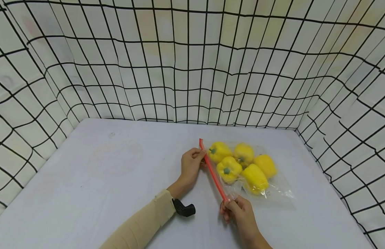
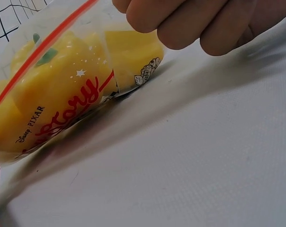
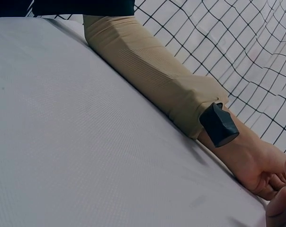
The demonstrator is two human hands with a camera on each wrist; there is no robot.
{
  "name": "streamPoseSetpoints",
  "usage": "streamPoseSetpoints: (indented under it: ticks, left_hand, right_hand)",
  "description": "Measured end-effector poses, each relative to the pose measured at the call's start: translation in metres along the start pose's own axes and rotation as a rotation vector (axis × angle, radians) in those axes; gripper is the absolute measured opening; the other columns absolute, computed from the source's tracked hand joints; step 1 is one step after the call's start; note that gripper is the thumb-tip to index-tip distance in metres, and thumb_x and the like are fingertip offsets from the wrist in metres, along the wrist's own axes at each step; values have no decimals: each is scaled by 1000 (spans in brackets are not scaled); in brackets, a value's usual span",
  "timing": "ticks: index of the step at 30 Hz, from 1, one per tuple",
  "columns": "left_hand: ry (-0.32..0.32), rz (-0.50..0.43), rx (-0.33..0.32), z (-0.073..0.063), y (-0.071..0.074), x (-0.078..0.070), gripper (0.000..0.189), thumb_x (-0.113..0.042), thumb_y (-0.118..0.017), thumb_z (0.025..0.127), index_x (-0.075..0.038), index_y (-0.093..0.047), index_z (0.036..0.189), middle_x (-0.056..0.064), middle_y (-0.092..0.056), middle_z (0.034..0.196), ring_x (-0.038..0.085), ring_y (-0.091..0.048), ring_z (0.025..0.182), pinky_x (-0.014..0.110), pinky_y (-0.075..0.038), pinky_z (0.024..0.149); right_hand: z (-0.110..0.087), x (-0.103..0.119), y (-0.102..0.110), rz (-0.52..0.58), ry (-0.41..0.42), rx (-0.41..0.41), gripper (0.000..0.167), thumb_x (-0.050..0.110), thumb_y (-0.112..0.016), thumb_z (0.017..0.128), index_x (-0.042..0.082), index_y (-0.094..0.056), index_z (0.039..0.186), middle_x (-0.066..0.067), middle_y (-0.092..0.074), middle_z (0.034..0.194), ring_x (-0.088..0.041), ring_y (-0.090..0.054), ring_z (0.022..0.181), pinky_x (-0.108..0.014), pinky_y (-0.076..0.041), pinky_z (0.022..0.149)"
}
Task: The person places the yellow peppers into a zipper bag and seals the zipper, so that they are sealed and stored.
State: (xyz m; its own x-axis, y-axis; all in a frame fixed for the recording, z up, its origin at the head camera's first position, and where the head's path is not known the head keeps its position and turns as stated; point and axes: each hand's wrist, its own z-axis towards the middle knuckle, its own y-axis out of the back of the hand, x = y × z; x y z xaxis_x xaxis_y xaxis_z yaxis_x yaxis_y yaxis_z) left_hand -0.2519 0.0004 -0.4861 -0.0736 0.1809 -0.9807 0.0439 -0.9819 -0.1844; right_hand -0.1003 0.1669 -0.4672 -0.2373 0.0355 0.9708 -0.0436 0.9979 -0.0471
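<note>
A clear zip-lock bag (image 1: 281, 188) with a red zip strip (image 1: 215, 175) lies on the table, holding several yellow bell peppers (image 1: 228, 169). My left hand (image 1: 190, 166) pinches the far part of the strip between thumb and fingers. At the strip's near end, my right hand (image 1: 242, 212) grips the bag's corner. Close up in the left wrist view, the bag (image 2: 62, 94) bears red lettering and small white stars, and curled fingers (image 2: 195, 23) show above. In the right wrist view the left hand (image 3: 263, 177) is partly hidden by fingers at the right edge.
A white-covered table (image 1: 102, 180) spreads under the bag and both hands. Black netting (image 1: 180, 69) over pale sheeting stands along the table's back and sides. A beige sleeve (image 1: 142, 221) covers the left forearm, with a black wrist device (image 1: 184, 208) on it.
</note>
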Motion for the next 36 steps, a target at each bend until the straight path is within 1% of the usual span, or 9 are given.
streamPoseSetpoints:
  ticks: [6, 12, 18, 21, 26, 29, 31, 33, 36]
  left_hand:
    - [4, 4, -20, 4, 3, 1, 19, -9, -67, 101, 10, -69, 102, 4, -72, 74, 10, -62, 55, 21, -56, 59]
    - [0, 6, -21, 6, 7, 2, 21, -11, -67, 101, 10, -69, 103, 2, -72, 73, 10, -62, 56, 21, -56, 59]
    - [8, 7, -29, 8, 7, 2, 22, -13, -69, 100, 9, -70, 102, 0, -71, 73, 9, -62, 57, 21, -55, 59]
    - [15, 10, -31, 9, 7, 1, 22, -13, -69, 100, 9, -70, 102, -1, -70, 73, 9, -62, 58, 20, -55, 60]
    - [1, 29, -70, 12, 11, -3, 23, -14, -70, 100, 9, -71, 101, -1, -71, 73, 9, -63, 59, 20, -55, 60]
    - [5, 38, -90, 14, 15, -4, 23, -15, -70, 100, 8, -72, 101, -2, -71, 73, 8, -62, 59, 20, -55, 60]
    - [12, 27, -95, 15, 16, -4, 23, -14, -70, 100, 8, -71, 101, -3, -71, 73, 8, -62, 58, 20, -55, 60]
    - [14, 17, -100, 16, 16, -4, 22, -14, -70, 100, 8, -71, 101, -3, -71, 74, 7, -62, 57, 20, -55, 60]
    - [10, 16, -106, 16, 17, -5, 21, -12, -70, 100, 9, -71, 102, -1, -72, 75, 7, -63, 58, 20, -55, 60]
  right_hand:
    - [0, 0, 0, -6, -11, 3, 17, 9, -51, 96, 1, -61, 86, -2, -63, 74, -12, -52, 63, -23, -46, 59]
    - [0, 0, -1, -5, -11, 3, 16, 9, -51, 96, -2, -60, 88, -4, -63, 74, -13, -52, 63, -23, -46, 59]
    - [0, 1, 0, -20, -25, 9, 16, 10, -50, 96, 0, -60, 88, -3, -63, 74, -13, -52, 63, -23, -47, 60]
    - [0, 1, 1, -16, -16, 13, 16, 10, -51, 96, -1, -60, 88, -3, -63, 73, -13, -52, 62, -23, -47, 59]
    - [-1, 0, 0, -6, -3, 19, 16, 9, -52, 96, -2, -60, 88, -2, -62, 71, -11, -51, 59, -22, -46, 57]
    - [-3, 0, -2, -6, -2, 34, 16, 8, -52, 96, -2, -60, 88, -2, -63, 70, -10, -50, 58, -22, -46, 56]
    - [-4, -1, -2, -4, 0, 41, 16, 8, -52, 96, -3, -60, 88, -1, -62, 70, -10, -50, 58, -22, -46, 56]
    - [-4, -1, -3, -1, 8, 46, 17, 8, -52, 95, -4, -60, 87, -1, -62, 69, -9, -49, 57, -22, -46, 55]
    - [-5, -3, -3, 1, 32, 56, 24, 7, -52, 96, -15, -56, 89, -1, -62, 69, -9, -49, 57, -22, -46, 55]
